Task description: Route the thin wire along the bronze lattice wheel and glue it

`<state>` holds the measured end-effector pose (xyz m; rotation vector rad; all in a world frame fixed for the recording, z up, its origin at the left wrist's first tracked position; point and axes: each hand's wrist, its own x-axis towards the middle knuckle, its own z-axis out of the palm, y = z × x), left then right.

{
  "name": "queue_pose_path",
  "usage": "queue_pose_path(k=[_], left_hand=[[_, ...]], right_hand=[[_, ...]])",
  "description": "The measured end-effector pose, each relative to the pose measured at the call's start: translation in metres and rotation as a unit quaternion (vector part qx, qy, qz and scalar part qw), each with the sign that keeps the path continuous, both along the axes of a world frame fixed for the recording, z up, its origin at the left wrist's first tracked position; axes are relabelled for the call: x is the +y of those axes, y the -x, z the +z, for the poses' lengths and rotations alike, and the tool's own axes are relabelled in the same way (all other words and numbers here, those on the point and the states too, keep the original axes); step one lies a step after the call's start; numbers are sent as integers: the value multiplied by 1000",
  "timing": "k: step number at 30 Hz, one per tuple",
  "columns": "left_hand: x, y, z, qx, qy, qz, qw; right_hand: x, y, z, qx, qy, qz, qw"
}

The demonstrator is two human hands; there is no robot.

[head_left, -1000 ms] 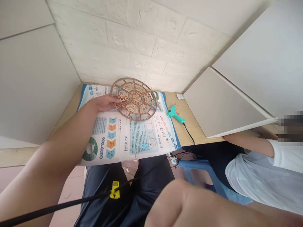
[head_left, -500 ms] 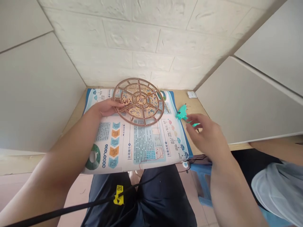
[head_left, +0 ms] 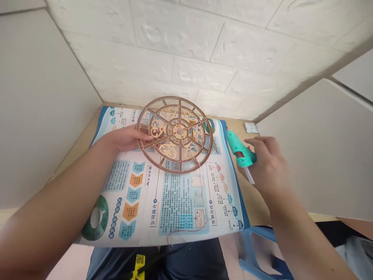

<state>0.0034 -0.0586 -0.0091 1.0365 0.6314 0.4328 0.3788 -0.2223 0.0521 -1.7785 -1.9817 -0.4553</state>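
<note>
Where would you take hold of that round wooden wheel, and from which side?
Probably by the outer rim of the wooden wheel, from the left, as the left hand does: the rim is one continuous ring, and gaps between spokes allow a grip.

A narrow gap runs between the glue gun in the right hand and the white side panel (foam brick wall behind), with the wooden fretwork wheel blocking leftward

A pale wooden worktop carries a large printed sheet in blue, orange and white, its near edge overhanging the front. Near the back right corner lies a small white item, perhaps a packet.
</note>
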Motion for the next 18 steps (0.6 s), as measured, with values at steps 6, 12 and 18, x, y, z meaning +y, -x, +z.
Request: queue_pose_path(k=[6,12,18], left_hand=[[-2,-4,2,-28,15,3,999],[2,-3,-2,-26,9,-20,999],[5,-1,-4,-2,-3,-33,999]], right_hand=[[45,14,20,299,135,183,927],[66,6,-20,389,308,167,852],[62,13,-23,350,368,173,844]])
